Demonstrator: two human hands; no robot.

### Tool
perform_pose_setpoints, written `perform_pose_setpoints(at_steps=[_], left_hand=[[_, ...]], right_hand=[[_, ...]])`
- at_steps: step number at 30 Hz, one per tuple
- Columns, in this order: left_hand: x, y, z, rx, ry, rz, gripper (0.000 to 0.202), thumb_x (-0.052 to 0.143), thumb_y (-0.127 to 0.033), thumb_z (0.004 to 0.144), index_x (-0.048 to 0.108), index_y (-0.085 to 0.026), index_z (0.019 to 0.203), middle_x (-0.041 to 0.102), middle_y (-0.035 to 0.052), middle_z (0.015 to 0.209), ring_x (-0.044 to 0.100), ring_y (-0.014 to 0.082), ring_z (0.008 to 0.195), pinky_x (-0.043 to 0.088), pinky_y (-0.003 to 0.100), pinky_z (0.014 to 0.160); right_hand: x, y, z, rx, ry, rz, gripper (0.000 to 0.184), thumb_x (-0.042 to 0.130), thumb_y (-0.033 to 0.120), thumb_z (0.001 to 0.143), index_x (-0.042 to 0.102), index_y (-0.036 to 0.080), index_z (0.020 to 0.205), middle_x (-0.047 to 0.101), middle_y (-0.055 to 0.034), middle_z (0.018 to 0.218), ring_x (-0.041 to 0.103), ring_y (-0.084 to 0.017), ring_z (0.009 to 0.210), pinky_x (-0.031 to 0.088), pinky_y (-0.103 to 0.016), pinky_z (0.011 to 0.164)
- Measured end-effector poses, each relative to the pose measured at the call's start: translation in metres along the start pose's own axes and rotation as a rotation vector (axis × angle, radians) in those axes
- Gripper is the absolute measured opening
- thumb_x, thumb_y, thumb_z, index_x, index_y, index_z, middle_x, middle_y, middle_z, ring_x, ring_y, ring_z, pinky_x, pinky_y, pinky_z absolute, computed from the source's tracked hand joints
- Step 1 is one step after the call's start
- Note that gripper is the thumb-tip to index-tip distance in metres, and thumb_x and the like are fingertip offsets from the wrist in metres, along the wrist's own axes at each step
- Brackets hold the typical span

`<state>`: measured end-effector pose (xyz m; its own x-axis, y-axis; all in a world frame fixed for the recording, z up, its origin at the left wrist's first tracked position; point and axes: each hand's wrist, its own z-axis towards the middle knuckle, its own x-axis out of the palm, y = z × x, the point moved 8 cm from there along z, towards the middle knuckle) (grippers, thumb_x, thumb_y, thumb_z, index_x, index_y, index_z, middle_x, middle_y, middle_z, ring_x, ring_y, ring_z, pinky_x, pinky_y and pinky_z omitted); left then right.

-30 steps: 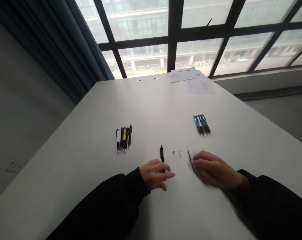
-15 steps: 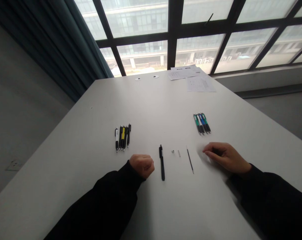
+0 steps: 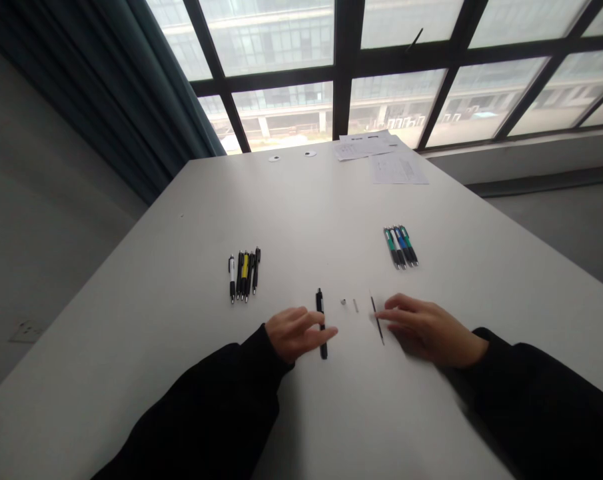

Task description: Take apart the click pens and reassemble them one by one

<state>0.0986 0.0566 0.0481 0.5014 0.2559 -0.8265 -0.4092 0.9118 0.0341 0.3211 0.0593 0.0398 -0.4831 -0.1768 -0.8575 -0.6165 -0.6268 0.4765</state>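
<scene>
A black pen body [image 3: 320, 303] lies on the white table [image 3: 181, 333] in front of me. My left hand [image 3: 298, 333] reaches over its lower half with fingers stretched out, fingertips on or just above it. To the right lie two tiny parts [image 3: 350, 304] and a thin dark refill [image 3: 376, 317]. My right hand [image 3: 424, 328] lies beside the refill, fingers extended toward it, fingertips at its edge. Neither hand grips anything.
A row of black, yellow and white pens [image 3: 244, 272] lies at the left. A group of green and blue pens [image 3: 401, 245] lies at the right. Paper sheets [image 3: 396, 167] and two small discs [image 3: 291, 156] sit at the far edge by the window.
My left hand, a fist half a second ago, has opened and moved right onto the black pen. My right hand has slid left toward the refill.
</scene>
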Motion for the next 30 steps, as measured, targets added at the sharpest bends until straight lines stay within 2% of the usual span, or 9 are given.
perform_pose_setpoints(at_steps=[5, 9, 11, 14, 17, 19, 22, 25, 30], left_hand=[[0.010, -0.006, 0.002, 0.065, 0.086, 0.008, 0.023, 0.058, -0.010, 0.091, 0.068, -0.028, 0.101, 0.072, 0.0010, 0.101, 0.059, 0.0133, 0.079, 0.045, 0.028, 0.072], [-0.018, 0.000, 0.004, -0.014, -0.207, -0.127, 0.016, 0.056, -0.015, 0.094, 0.069, -0.024, 0.091, 0.073, 0.0006, 0.090, 0.063, 0.0142, 0.086, 0.048, 0.029, 0.080], [-0.033, 0.002, 0.012, -0.072, -0.256, -0.256, 0.015, 0.054, -0.017, 0.095, 0.069, -0.021, 0.096, 0.074, 0.0043, 0.090, 0.066, 0.0166, 0.091, 0.051, 0.032, 0.083], [-0.057, 0.003, 0.034, -0.194, -0.222, -0.471, 0.013, 0.056, -0.017, 0.094, 0.067, -0.015, 0.102, 0.073, 0.0088, 0.090, 0.068, 0.0150, 0.081, 0.056, 0.028, 0.075], [-0.087, 0.003, 0.063, -0.318, -0.243, -0.644, 0.012, 0.071, -0.019, 0.085, 0.068, -0.013, 0.095, 0.073, 0.0070, 0.086, 0.066, 0.0114, 0.068, 0.056, 0.022, 0.065], [-0.103, 0.000, 0.080, -0.382, -0.236, -0.716, 0.015, 0.077, -0.019, 0.079, 0.069, -0.012, 0.090, 0.073, 0.0054, 0.081, 0.065, 0.0112, 0.066, 0.056, 0.021, 0.063], [-0.121, -0.006, 0.092, -0.447, -0.226, -0.760, 0.016, 0.080, -0.018, 0.075, 0.069, -0.012, 0.085, 0.073, 0.0048, 0.079, 0.064, 0.0109, 0.065, 0.056, 0.021, 0.064], [-0.130, -0.014, 0.090, -0.441, -0.199, -0.783, 0.019, 0.081, -0.017, 0.073, 0.070, -0.010, 0.086, 0.072, 0.0045, 0.077, 0.064, 0.0103, 0.065, 0.055, 0.020, 0.063], [-0.136, -0.014, 0.080, -0.448, -0.190, -0.753, 0.019, 0.081, -0.018, 0.074, 0.070, -0.009, 0.087, 0.072, 0.0060, 0.077, 0.064, 0.0099, 0.063, 0.055, 0.019, 0.062]], right_hand=[[0.012, 0.022, 0.006, -0.103, 0.091, -0.158, 0.026, 0.044, 0.010, 0.094, 0.066, 0.019, 0.106, 0.064, -0.0107, 0.100, 0.061, -0.020, 0.086, 0.053, -0.032, 0.076], [0.017, 0.026, 0.006, -0.083, 0.127, -0.253, 0.022, 0.043, 0.007, 0.093, 0.063, 0.017, 0.095, 0.062, -0.0093, 0.092, 0.057, -0.020, 0.079, 0.052, -0.035, 0.074], [0.013, 0.031, 0.006, -0.055, 0.108, -0.201, 0.021, 0.042, 0.007, 0.093, 0.060, 0.018, 0.094, 0.061, -0.0092, 0.093, 0.057, -0.020, 0.078, 0.052, -0.035, 0.075], [-0.020, 0.046, 0.014, 0.005, -0.061, 0.080, 0.014, 0.040, 0.013, 0.098, 0.053, 0.020, 0.098, 0.060, -0.0083, 0.096, 0.057, -0.017, 0.079, 0.052, -0.031, 0.073], [-0.079, 0.075, 0.029, 0.009, -0.380, 0.437, 0.008, 0.044, 0.018, 0.099, 0.050, 0.023, 0.102, 0.059, -0.0049, 0.091, 0.057, -0.015, 0.075, 0.050, -0.028, 0.064], [-0.118, 0.101, 0.038, -0.091, -0.600, 0.693, 0.003, 0.050, 0.023, 0.098, 0.051, 0.024, 0.100, 0.059, -0.0028, 0.084, 0.054, -0.014, 0.063, 0.045, -0.025, 0.050], [-0.153, 0.134, 0.047, -0.233, -0.820, 0.832, 0.006, 0.061, 0.024, 0.091, 0.057, 0.023, 0.096, 0.062, -0.0017, 0.078, 0.055, -0.014, 0.057, 0.043, -0.027, 0.042], [-0.157, 0.146, 0.049, -0.236, -0.929, 0.864, 0.005, 0.064, 0.024, 0.089, 0.061, 0.024, 0.092, 0.062, -0.0013, 0.075, 0.054, -0.014, 0.051, 0.042, -0.029, 0.040], [-0.141, 0.147, 0.051, -0.200, -0.831, 0.906, 0.007, 0.064, 0.022, 0.089, 0.061, 0.026, 0.094, 0.063, -0.0037, 0.077, 0.059, -0.018, 0.056, 0.047, -0.031, 0.041]])
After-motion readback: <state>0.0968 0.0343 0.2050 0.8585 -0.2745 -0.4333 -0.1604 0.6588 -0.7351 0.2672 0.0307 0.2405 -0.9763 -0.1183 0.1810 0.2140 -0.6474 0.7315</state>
